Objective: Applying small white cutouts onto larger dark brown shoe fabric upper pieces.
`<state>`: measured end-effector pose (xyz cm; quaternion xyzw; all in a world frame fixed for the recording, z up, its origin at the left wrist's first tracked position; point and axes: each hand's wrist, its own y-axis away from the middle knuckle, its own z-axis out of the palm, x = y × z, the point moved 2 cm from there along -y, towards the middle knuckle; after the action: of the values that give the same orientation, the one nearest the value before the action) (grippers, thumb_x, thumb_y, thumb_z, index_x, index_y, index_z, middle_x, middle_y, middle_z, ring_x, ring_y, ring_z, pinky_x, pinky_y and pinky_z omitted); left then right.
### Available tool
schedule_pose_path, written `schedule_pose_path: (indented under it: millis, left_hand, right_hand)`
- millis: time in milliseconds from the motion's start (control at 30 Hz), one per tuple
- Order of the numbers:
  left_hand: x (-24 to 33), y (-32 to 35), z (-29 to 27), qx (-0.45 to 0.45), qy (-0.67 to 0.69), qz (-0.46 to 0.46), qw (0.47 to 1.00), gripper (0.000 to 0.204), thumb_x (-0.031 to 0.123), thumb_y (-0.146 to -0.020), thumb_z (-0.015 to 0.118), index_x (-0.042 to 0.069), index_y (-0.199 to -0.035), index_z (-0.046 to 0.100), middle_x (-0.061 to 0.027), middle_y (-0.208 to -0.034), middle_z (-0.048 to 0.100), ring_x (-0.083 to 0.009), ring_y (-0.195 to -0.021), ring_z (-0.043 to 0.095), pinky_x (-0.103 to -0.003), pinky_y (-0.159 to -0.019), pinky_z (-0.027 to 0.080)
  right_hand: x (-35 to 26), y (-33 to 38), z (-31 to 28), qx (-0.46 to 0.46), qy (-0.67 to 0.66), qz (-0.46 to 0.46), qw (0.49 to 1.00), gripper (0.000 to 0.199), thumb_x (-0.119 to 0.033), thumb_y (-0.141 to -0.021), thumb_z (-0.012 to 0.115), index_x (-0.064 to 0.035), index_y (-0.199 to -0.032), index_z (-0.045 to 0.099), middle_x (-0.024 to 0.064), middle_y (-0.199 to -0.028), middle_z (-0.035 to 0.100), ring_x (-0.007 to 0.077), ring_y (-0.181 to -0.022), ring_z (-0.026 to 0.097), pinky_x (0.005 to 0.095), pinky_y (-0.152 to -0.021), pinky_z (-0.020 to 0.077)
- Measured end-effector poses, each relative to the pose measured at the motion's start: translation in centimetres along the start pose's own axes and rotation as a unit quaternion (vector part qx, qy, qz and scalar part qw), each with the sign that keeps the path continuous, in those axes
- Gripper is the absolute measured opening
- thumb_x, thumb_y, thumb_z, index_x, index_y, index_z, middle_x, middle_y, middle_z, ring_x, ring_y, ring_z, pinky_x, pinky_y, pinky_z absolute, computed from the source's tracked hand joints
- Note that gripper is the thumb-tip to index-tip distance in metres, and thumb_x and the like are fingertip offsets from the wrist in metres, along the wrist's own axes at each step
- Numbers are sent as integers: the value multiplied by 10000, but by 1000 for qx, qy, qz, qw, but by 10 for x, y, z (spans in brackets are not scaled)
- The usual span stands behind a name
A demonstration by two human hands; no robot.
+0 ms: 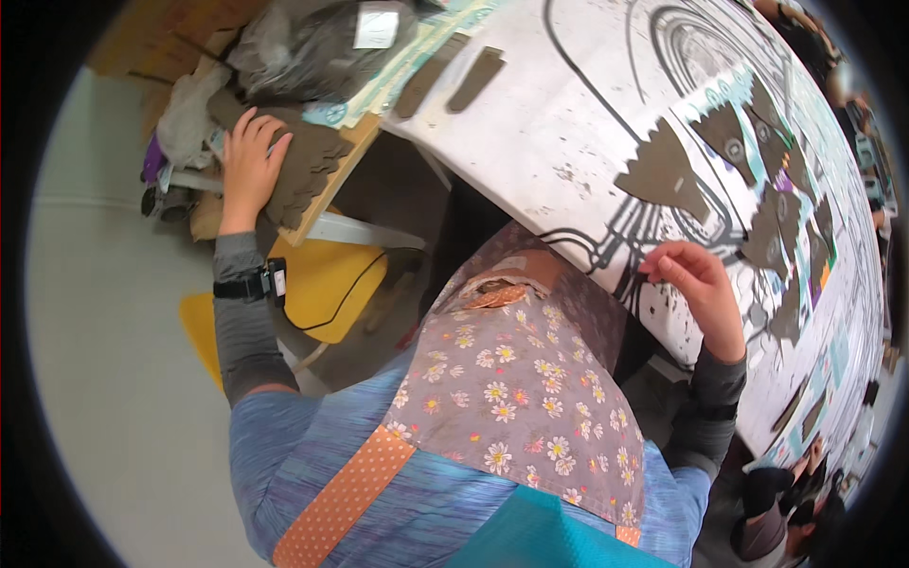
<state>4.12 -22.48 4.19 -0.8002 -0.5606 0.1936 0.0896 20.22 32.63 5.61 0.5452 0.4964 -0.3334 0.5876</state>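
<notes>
At the left, my left hand (250, 159) lies flat with spread fingers on a grey-brown clay slab (308, 156), which has a jagged cut edge. The slab rests on a wooden board (327, 194). My right hand (696, 284) is over the near edge of the white table (530, 151), its fingers curled and the thumb close to the fingertips. Anything between them is too small to make out. Beyond that hand lies a flat clay piece with a toothed edge (658, 170). Two clay strips, a wide one (431, 76) and a short one (475, 79), lie at the table's far left corner.
Clay pieces with round eye shapes (734, 147) lie on paper sheets at the right. A dark plastic bag (322, 47) sits behind the slab. Below the board stands a yellow stool (331, 293) with a black cable across it. Another person (781, 511) is at the lower right.
</notes>
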Motion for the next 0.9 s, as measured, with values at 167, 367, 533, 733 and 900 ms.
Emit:
schedule_pose_path:
  millis: [167,367,533,733,900]
  left_hand:
    - [-7,1,5,-21,-29,-4,999,323,299,-955,545,157,-1243,583,-49,-1369,516,-298,-1370,357,-549,-1083,258]
    - [76,-25,-35,129,80,-8,988,441,264,-932,601,160,-1353,522,-57,-1453,457,-290,-1378,370,-594,-1102,215]
    - [210,-51,-49,27,308,176,935,235,153,-872,655,113,-1103,658,-62,-1180,651,-267,-1133,589,-546,-1097,264]
    - [273,-77,-37,2,352,262,898,182,143,-852,668,81,-1023,670,-78,-1083,672,-268,-1034,618,-479,-995,409]
    - [227,-110,7,90,231,21,969,292,219,-863,669,-9,-1043,644,-172,-991,652,-349,-893,622,-405,-795,496]
  right_hand:
    - [-3,2,-36,162,312,-49,935,175,-160,-893,650,-17,-994,663,97,-850,683,194,-795,642,310,-707,491]
    - [-4,-16,-71,323,490,-115,802,195,-193,-822,680,-28,-925,656,150,-871,670,349,-856,627,416,-735,493]
    - [5,-57,-68,292,471,-125,823,346,-307,-808,724,1,-941,639,183,-907,668,358,-891,632,424,-762,503]
    - [7,-96,-66,230,488,-56,840,461,-342,-746,779,28,-956,603,216,-946,653,389,-922,628,440,-779,506]
    - [-4,-77,-43,161,419,2,893,551,-289,-747,783,7,-1135,526,200,-905,650,359,-859,640,416,-734,500]
